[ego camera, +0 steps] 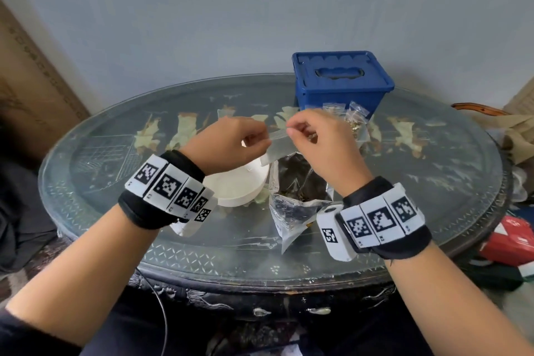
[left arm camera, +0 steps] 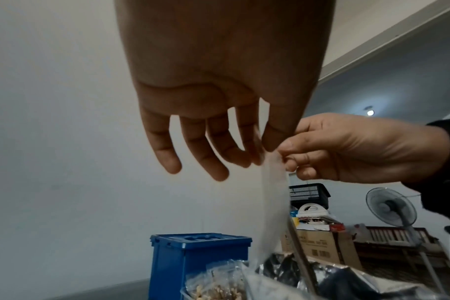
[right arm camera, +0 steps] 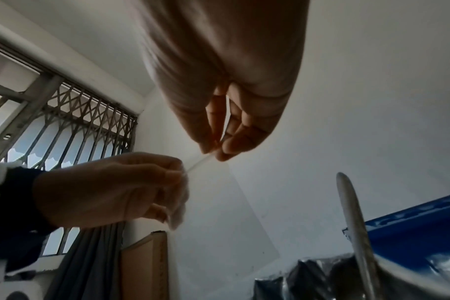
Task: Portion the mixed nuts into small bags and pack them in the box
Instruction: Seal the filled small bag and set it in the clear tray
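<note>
A small clear plastic bag (ego camera: 278, 145), empty, is held above the counter (ego camera: 115, 228) by both hands. Its top edge is pinched between thumb and fingertips of the left hand (ego camera: 231, 144) on the left and of the right hand (ego camera: 323, 143) on the right; the bag hangs between them.

Directly beneath, a large foil pouch with a clear front (ego camera: 297, 196) lies open on the glass-topped oval counter, dark contents visible; a metal utensil handle (right arm camera: 355, 233) rises from it in the right wrist view. Printing on the pouch is too small to be read. A round white bowl (ego camera: 239, 185) stands just left of the pouch, partly hidden by the left wrist.

At the far side, a blue plastic box with a handled lid (ego camera: 342, 79) stands closed. Filled small bags of nuts (ego camera: 354, 121) lie just in front of it, partly hidden by the right hand.

Black-and-white coded marker bands (ego camera: 170, 191) are worn on both wrists. No brand is legible.
</note>
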